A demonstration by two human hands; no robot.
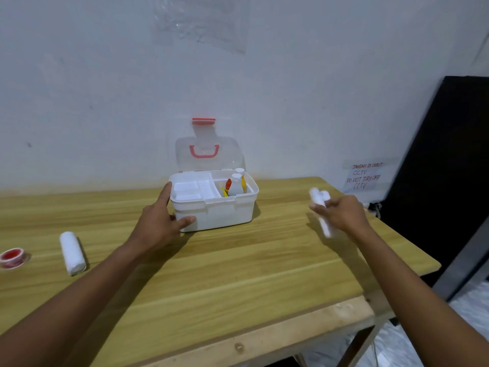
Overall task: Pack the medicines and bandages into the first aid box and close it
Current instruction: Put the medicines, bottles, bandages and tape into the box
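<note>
Sitting box: first aid box [217, 213] at the worktop's [238, 282] back, beside the white wall [105, 102]; lid [209, 154] upright; bottles [235, 186] in the right compartment.
Hands: left hand [158, 221] presses the box's left front corner, fingers straight; right hand [341, 213] grips blurred white bandage [318, 198], count unclear.
Loose: one bandage roll [72, 252], one tape roll [12, 258], far left.
Edges: worktop's right edge lies near the right hand.
</note>
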